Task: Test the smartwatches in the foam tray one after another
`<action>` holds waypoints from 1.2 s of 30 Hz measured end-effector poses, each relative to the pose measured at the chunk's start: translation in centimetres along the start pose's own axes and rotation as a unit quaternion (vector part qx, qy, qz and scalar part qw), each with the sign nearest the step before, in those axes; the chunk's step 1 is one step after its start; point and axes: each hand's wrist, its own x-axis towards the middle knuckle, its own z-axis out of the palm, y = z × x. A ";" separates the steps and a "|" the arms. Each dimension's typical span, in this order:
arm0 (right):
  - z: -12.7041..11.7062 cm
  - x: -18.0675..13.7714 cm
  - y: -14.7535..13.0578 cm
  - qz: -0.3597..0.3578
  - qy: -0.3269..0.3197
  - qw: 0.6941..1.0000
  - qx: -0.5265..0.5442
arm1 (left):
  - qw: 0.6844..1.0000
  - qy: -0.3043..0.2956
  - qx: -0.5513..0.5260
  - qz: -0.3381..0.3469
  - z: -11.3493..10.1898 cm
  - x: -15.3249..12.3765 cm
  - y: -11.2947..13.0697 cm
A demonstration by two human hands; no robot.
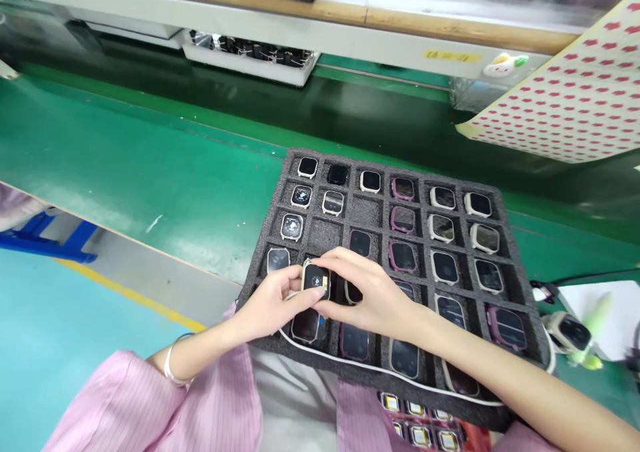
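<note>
A smartwatch case without a strap (315, 280), with a pale frame, a lit dark screen and a small yellowish sticker, is held over the near left part of a dark foam tray (325, 232). My left hand (275, 299) grips its left side, the thumb lying across the lower screen. My right hand (367, 292) pinches it from the right, fingers at the top edge and thumb at the bottom. More watch cases sit in the tray's compartments, such as a purple one (402, 255) and a silver one (291, 226). A white cable (350, 364) runs along the tray's near edge.
The tray lies on a green workbench (150, 152). To its right are another watch (573, 332), a white box (620, 305) and a green-white object (597, 319). A sheet with red marks (565, 92) hangs from the shelf. A white bin of parts (250, 55) stands below the shelf.
</note>
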 end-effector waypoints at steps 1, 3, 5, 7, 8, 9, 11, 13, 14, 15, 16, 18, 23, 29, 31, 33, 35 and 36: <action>-0.2 0.1 -0.1 0.014 -0.005 1.000 0.015 | 1.000 -0.006 0.005 0.000 0.0 0.0 0.1; -0.6 0.3 -0.2 0.040 -0.010 0.998 0.037 | 1.000 -0.022 0.018 -0.002 -0.1 0.0 0.1; -1.0 0.5 -0.2 0.055 -0.007 0.997 0.049 | 0.999 -0.035 0.023 -0.009 -0.2 0.0 0.2; -1.2 0.6 -0.1 0.066 -0.007 0.996 0.054 | 0.999 -0.033 0.014 -0.008 -0.3 0.0 0.2; -1.2 0.6 -0.1 0.072 -0.008 0.996 0.053 | 0.999 -0.031 0.009 -0.006 -0.4 0.0 0.2; -1.2 0.6 -0.1 0.079 -0.009 0.996 0.051 | 0.999 -0.033 0.004 -0.004 -0.4 0.0 0.3; -1.2 0.6 0.0 0.083 -0.013 0.995 0.045 | 0.999 -0.043 -0.009 0.000 -0.4 0.1 0.4; -1.0 0.5 0.0 0.064 -0.015 0.997 0.033 | 0.999 -0.045 -0.025 -0.004 -0.4 0.1 0.5; -0.8 0.4 -0.1 0.049 -0.015 0.999 0.017 | 0.999 -0.038 -0.031 -0.007 -0.3 0.1 0.4; -0.6 0.3 -0.1 0.032 -0.013 0.999 -0.006 | 0.999 -0.028 -0.034 -0.011 -0.3 0.1 0.4; -0.4 0.2 -0.2 0.017 -0.010 0.999 -0.033 | 0.999 -0.015 -0.033 -0.014 -0.2 0.1 0.2; 0.0 0.0 -0.3 -0.002 -0.003 0.997 -0.079 | 0.999 0.008 -0.034 -0.006 0.0 0.1 -0.1; 0.8 -0.3 -0.1 -0.014 0.018 0.996 -0.081 | 0.999 0.025 -0.048 0.009 0.1 -0.1 -0.6; 0.2 -0.1 0.8 -0.044 0.010 0.990 0.130 | 0.999 0.000 -0.051 0.006 -0.2 -0.5 0.1; 0.1 0.0 1.0 -0.039 -0.001 0.975 0.220 | 0.998 -0.035 -0.056 0.006 -0.5 -0.6 0.1; 0.3 0.1 1.1 -0.028 -0.001 0.959 0.282 | 0.995 -0.077 -0.066 0.003 -1.0 -0.7 -0.1; 0.7 0.1 1.1 -0.021 0.013 0.948 0.316 | 0.992 -0.104 -0.073 -0.004 -1.3 -0.7 -0.3; 0.8 0.1 1.1 -0.019 0.022 0.946 0.324 | 0.991 -0.109 -0.076 -0.006 -1.5 -0.7 -0.3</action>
